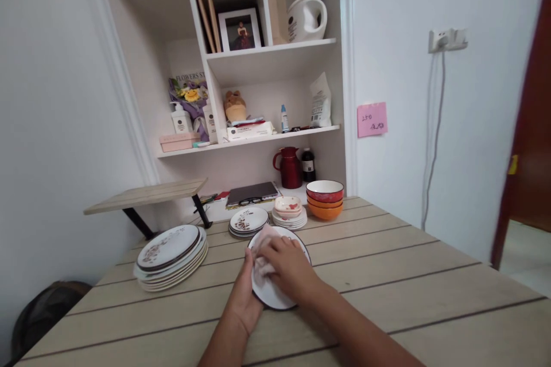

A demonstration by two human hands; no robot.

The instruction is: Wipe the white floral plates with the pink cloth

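Observation:
A white plate with a dark rim (274,296) is held tilted over the near middle of the table. My left hand (246,292) grips it by its left edge, thumb up along the rim and the other fingers hidden beneath. Pressed against the plate's upper face is a crumpled pale pink cloth (263,241), with my right hand (289,264) closed on it. Just beyond the plate are a short stack of small patterned plates (248,220) and small white dishes (289,215).
At the left stands a stack of large plates (172,255) beside a small raised wooden shelf (146,194). Nested red and orange bowls (325,200) sit at the back right. Behind them are a red jug (289,168) and a dark bottle (308,165).

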